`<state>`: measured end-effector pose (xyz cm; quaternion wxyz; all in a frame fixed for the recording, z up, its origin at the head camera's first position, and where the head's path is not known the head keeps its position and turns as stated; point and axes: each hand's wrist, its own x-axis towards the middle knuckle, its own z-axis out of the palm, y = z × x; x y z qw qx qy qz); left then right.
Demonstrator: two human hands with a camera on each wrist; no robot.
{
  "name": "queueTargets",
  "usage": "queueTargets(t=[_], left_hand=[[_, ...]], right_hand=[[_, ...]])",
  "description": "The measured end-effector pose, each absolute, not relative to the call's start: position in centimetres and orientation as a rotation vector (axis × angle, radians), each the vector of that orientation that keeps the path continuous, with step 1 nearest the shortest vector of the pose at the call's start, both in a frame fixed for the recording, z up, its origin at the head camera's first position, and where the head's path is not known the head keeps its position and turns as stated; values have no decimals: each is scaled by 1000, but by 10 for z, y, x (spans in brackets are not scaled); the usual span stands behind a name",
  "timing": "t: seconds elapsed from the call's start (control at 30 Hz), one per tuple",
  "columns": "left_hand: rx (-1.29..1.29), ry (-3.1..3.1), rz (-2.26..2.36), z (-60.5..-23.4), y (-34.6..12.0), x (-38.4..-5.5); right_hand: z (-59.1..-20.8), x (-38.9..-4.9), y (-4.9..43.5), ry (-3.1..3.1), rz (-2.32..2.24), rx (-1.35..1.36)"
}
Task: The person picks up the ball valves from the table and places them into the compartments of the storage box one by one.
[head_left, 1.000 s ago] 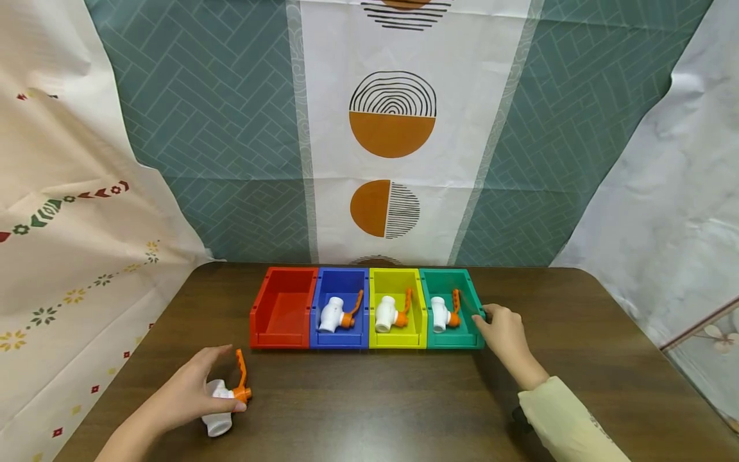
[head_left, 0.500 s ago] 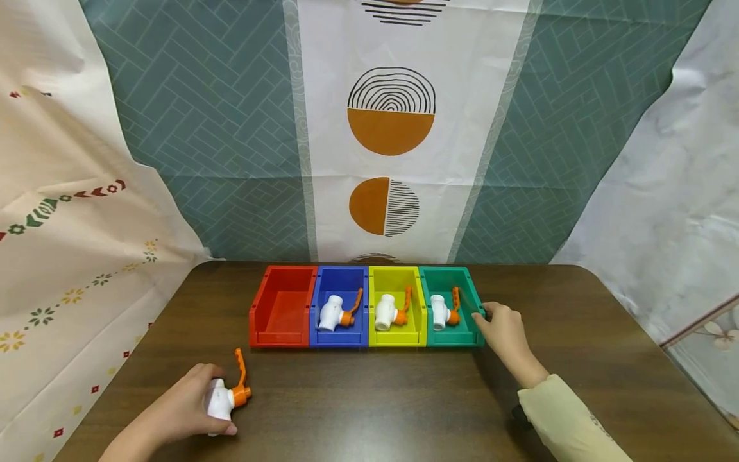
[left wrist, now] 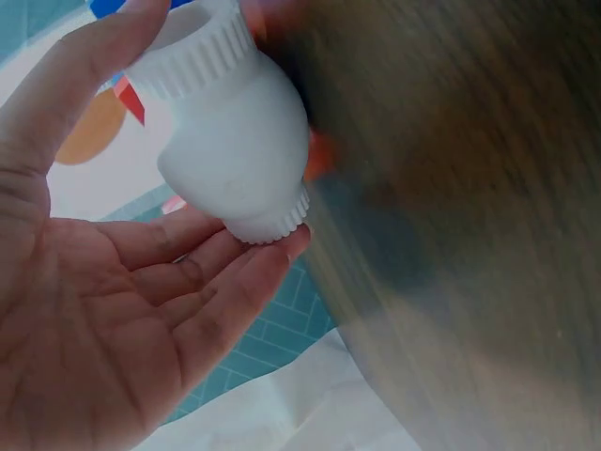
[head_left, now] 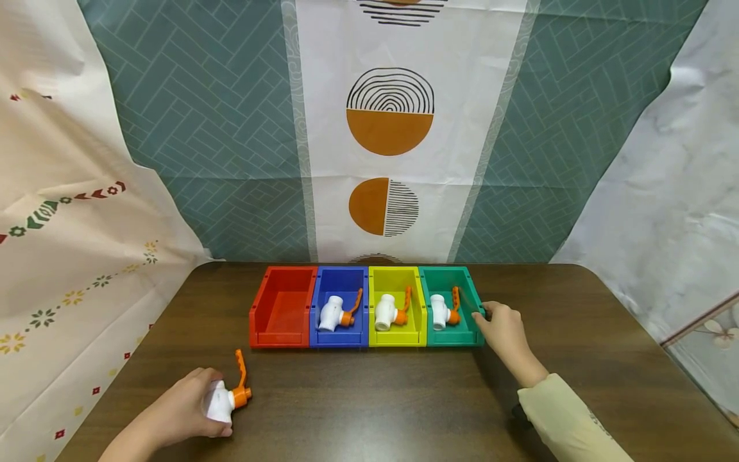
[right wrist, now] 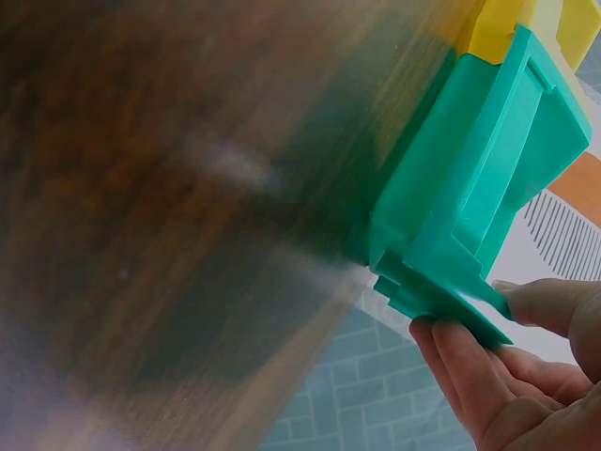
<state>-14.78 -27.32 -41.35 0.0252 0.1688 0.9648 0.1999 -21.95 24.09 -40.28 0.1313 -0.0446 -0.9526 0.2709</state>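
Note:
At the table's left front, my left hand [head_left: 183, 410] holds a white ball valve [head_left: 219, 404] with an orange lever handle [head_left: 240, 372]. In the left wrist view the thumb lies at one ribbed end of the valve [left wrist: 235, 141] and the fingertips at the other. My right hand [head_left: 508, 330] pinches the outer side wall of the green bin [head_left: 476, 308], thumb inside and fingers outside, as the right wrist view shows. Inside the green bin lies another white ball valve [head_left: 439, 312] with an orange handle.
Left of the green bin, in one row, stand a yellow bin [head_left: 398, 340] and a blue bin [head_left: 339, 340], each holding a similar valve, then a red bin [head_left: 283, 321] with a bare floor. Behind the brown table [head_left: 358, 398] hangs a patterned cloth [head_left: 248, 128].
My left hand has come down over the valve and closed its thumb and fingers on the white body. The valve has hardly moved. My right hand stays on the green bin.

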Motion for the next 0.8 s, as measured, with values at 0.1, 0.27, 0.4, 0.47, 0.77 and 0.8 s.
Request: queueTargets(t=[0.1,0.27,0.4,0.47,0.77,0.8], left_hand=[[550,2990,604,-413,-274,-148],[638,2987,643,-411,-277,-147],[738,2969,711,-402,-281,-148],[819,2969,747,-396,-282,-149],[972,3092,776,-358,-274,-154],[965,3102,773,-354,-272,-155]], right_hand=[[-403,-219,241,-2765,781,-132],[-404,-220,241,-2762,773,-131],[-404,-220,241,-2757,771,-128],[-404,-220,241,-2758,771,-130],[-402,-219,240,-2757,798,-127],[-402,-219,240,-2755,797,-124]])
